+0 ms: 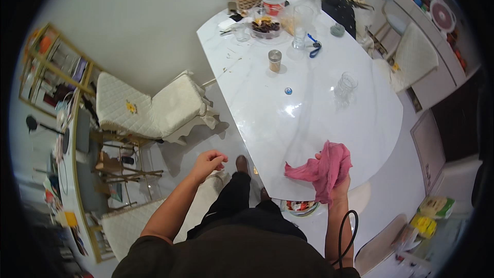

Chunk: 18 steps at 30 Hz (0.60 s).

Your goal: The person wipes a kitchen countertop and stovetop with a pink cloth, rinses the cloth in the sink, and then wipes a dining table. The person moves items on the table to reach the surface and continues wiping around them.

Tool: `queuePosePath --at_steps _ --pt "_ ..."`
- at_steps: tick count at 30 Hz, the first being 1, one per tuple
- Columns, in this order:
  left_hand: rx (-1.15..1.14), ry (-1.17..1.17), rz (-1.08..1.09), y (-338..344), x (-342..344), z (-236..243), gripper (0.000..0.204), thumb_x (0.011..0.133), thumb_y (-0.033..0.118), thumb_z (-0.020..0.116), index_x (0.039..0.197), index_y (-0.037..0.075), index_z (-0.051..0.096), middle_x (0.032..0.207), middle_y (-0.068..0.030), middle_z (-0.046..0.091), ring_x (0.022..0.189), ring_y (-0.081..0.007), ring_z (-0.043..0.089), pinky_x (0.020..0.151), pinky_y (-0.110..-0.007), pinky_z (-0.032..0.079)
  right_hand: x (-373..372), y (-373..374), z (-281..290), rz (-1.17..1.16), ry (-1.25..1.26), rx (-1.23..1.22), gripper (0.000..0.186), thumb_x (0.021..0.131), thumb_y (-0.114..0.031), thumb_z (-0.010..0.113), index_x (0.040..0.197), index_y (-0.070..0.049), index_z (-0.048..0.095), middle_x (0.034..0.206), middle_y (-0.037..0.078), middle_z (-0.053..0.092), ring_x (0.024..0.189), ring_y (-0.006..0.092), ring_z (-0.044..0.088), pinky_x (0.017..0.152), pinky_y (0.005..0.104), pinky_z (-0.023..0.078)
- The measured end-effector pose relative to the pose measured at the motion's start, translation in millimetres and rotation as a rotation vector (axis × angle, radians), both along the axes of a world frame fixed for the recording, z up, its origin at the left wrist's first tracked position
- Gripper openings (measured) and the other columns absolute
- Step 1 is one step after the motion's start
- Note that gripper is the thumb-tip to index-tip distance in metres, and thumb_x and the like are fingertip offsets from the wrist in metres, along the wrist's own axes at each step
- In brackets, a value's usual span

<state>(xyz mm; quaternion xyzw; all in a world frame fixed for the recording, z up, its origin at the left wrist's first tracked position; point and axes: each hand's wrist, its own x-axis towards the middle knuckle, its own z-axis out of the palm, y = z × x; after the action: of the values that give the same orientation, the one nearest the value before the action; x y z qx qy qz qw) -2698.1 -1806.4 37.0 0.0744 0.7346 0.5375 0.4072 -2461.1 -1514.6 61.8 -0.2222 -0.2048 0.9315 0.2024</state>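
Note:
A crumpled pink cloth (332, 167) is gripped in my right hand (339, 189) over the near right part of the white marble-look table (278, 159). The cloth hides most of the fingers, and one end of it trails left along the tabletop. Left of the table's edge, my left hand (210, 163) hangs in the air with its fingers curled in and nothing visible in them. On the table beyond the cloth are a clear glass (347, 83), a small blue round piece (288, 91) and a small jar with a metal lid (275, 61).
At the table's far end stand a white-lidded tub (273, 1), a clear container of dark food (266, 28), a wicker basket (249, 2) and a blue strap (315, 49). Cream-covered chairs (177, 102) line the left side. Another chair (414, 54) stands at the right.

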Motion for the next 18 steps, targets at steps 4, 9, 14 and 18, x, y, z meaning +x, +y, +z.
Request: queuePosePath --at_steps 4,9,14,18 --pt "0.035 0.048 -0.036 6.5 -70.8 -15.7 0.013 0.081 0.013 0.057 0.089 0.003 0.061 0.084 -0.0027 0.061 0.069 -0.0079 0.055 0.064 -0.022 0.045 -14.6 -3.3 -11.0 -0.268 -0.119 0.028 0.059 0.088 -0.048 0.035 0.128 -0.004 0.035 0.121 0.020 0.047 0.105 0.0343 0.049 0.089 0.0464 0.041" --pt "0.119 0.298 -0.043 58.1 -196.6 -28.9 0.019 0.078 0.010 0.063 0.095 0.003 0.058 0.086 -0.0021 0.059 0.078 -0.0091 0.054 0.071 -0.023 0.044 -66.0 -20.2 -19.6 -0.314 -0.184 -0.017 0.057 0.089 -0.047 0.035 0.126 -0.003 0.037 0.120 0.021 0.048 0.105 0.0340 0.049 0.088 0.0456 0.042" --pt "0.135 0.588 0.009 115.5 -320.3 -38.4 0.040 0.069 0.015 0.072 0.102 0.002 0.054 0.092 -0.0054 0.058 0.083 -0.0127 0.053 0.068 -0.025 0.045 -139.2 -50.9 -20.3 -0.421 -0.271 -0.013 0.055 0.089 -0.045 0.034 0.124 -0.002 0.040 0.118 0.020 0.049 0.104 0.0338 0.051 0.088 0.0459 0.042" --pt "0.091 0.796 -0.025 172.1 -386.6 -30.8 0.067 0.061 0.025 0.078 0.115 0.002 0.045 0.108 -0.0135 0.052 0.096 -0.0240 0.051 0.077 -0.033 0.045 -173.7 -76.5 -16.2 -0.482 -0.221 -0.101 0.056 0.089 -0.046 0.031 0.123 -0.002 0.040 0.115 0.020 0.050 0.103 0.0342 0.051 0.087 0.0454 0.042"
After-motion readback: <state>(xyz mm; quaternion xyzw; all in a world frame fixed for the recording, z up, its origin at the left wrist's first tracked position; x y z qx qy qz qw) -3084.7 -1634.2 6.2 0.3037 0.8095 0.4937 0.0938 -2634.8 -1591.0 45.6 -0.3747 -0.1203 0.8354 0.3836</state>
